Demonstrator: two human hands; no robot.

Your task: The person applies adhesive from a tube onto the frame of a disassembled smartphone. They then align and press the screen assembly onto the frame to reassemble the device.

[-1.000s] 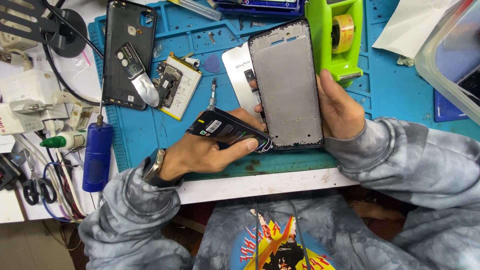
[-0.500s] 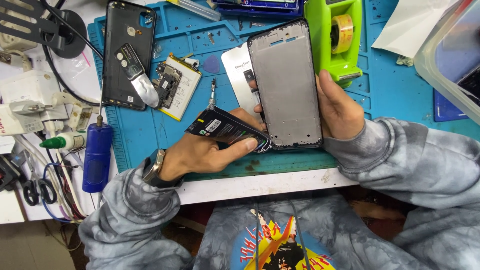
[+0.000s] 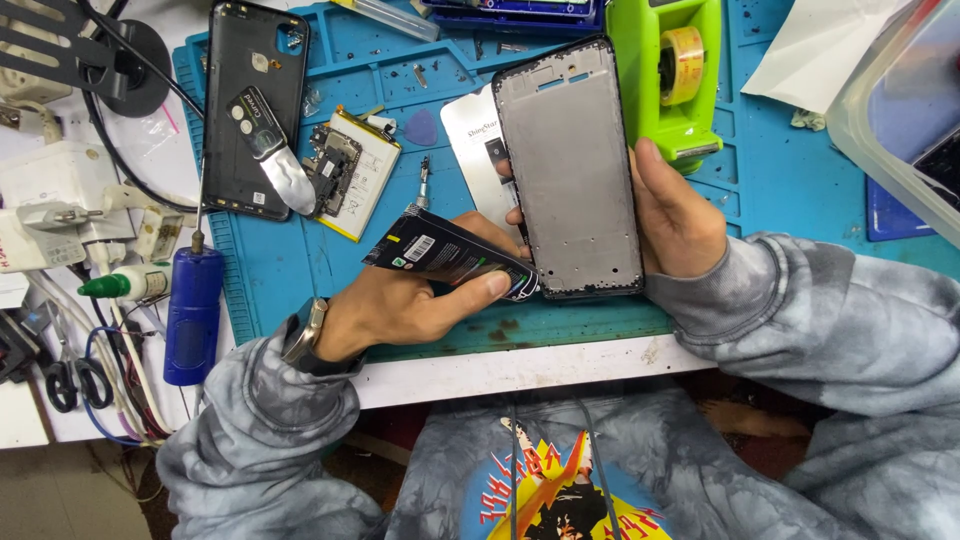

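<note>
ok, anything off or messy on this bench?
Mostly mess: brown stains on the blue mat at its near edge, loose screws scattered near its far edge. The phone frame in the right hand looks intact; left hand holds a black tube.

the left hand (image 3: 400,305) has slid the black tube (image 3: 450,255) a shade nearer the phone frame (image 3: 572,170), so its tip now sits at the frame's lower left corner (earlier it lay a little further back). the thumb has straightened along the tube. the right hand (image 3: 675,215) has tipped the frame very slightly, its top edge leaning more to the left.
</note>
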